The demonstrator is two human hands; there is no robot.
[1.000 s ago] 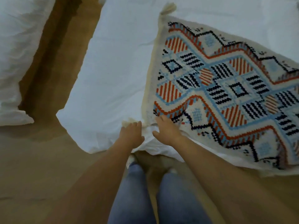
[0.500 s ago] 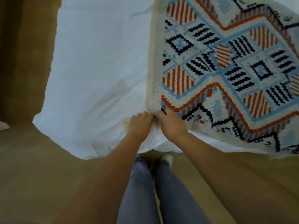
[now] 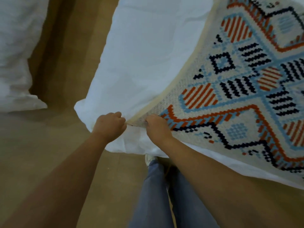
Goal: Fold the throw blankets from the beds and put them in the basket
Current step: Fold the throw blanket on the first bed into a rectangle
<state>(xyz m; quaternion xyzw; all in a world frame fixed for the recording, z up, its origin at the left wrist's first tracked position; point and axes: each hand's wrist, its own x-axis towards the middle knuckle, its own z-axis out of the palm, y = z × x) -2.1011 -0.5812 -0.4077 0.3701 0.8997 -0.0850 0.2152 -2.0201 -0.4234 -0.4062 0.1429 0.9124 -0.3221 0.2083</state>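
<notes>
The throw blanket [image 3: 238, 96] corner, merely touched before, is now being pinched by the left grip [image 3: 109, 127] and right grip [image 3: 157, 127]; folding is seemingly being begun.

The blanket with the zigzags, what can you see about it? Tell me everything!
The blanket looks woven or knitted. It is cream with a plain cream border and orange, light blue and dark navy diamonds, stripes and zigzags. It lies spread on the white bed and runs out of view on the right. The left hand and right hand hold its near corner, side by side.
</notes>
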